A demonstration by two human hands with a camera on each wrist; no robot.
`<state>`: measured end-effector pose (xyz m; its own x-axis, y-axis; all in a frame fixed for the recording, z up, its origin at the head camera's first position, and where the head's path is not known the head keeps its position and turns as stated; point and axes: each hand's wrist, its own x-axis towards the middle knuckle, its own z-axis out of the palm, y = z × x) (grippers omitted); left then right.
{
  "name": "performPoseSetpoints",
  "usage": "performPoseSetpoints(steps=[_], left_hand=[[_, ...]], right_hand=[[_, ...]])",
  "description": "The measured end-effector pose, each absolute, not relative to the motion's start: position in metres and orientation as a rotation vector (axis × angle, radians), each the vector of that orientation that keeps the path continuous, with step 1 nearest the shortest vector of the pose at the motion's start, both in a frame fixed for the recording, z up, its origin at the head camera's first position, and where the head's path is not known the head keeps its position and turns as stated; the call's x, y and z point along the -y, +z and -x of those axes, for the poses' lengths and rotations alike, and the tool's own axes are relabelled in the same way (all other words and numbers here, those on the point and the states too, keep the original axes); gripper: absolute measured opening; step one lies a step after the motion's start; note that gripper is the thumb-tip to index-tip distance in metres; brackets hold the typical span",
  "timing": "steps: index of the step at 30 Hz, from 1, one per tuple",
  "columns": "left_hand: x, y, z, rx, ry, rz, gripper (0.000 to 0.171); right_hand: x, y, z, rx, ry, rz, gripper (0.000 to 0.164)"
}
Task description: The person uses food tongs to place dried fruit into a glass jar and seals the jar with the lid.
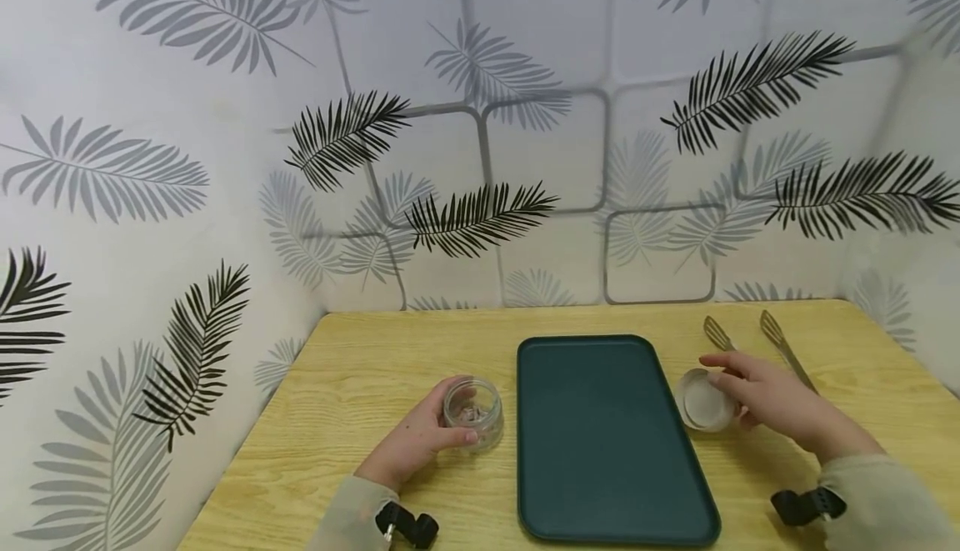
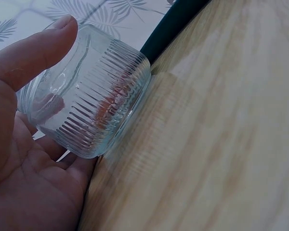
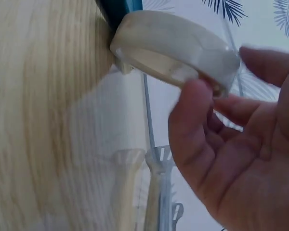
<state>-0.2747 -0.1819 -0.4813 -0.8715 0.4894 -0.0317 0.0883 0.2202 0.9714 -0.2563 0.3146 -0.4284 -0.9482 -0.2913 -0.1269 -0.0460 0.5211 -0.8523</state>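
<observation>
My left hand (image 1: 420,438) grips a small ribbed glass jar (image 1: 474,418) on the wood table, left of the dark green tray. Its thumb and fingers lie on opposite sides of the jar. Small reddish bits (image 2: 113,103) show through the glass near its base. On the tray's right, my right hand (image 1: 765,397) pinches a shallow, round, whitish piece (image 3: 176,45) with a raised rim, between thumb and fingers. In the head view that round whitish piece (image 1: 707,402) sits close by the tray's right edge, its pale inner face visible.
The dark green rectangular tray (image 1: 607,438) lies between the hands. Behind the right hand are two slotted utensils, one (image 1: 717,333) partly hidden by the hand, the other (image 1: 783,344) slanting beside it. A leaf-patterned wall (image 1: 540,151) stands along the table's back edge.
</observation>
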Motion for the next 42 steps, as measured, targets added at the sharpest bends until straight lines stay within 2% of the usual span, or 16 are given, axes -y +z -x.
performPoseSetpoints(steps=[8,21,28,37,42], left_hand=[[0.182,-0.483,0.275,-2.169,1.682,-0.537,0.079],[0.182,-0.48,0.275,-2.158,1.692,-0.527,0.081],[0.18,-0.476,0.273,-2.167,1.657,-0.504,0.087],[0.179,-0.477,0.271,-2.191,1.647,-0.523,0.084],[0.178,-0.476,0.27,-2.224,1.648,-0.49,0.084]], right_hand=[[-0.318,-0.434,0.254,-2.383,-1.372,0.483,0.068],[-0.301,-0.446,0.259,-2.469,-1.314,0.585,0.062],[-0.294,-0.442,0.255,-2.507,-1.384,0.536,0.059],[-0.229,-0.419,0.255,-2.669,-1.188,0.82,0.06],[-0.181,-0.412,0.257,-2.571,-1.196,0.896,0.074]])
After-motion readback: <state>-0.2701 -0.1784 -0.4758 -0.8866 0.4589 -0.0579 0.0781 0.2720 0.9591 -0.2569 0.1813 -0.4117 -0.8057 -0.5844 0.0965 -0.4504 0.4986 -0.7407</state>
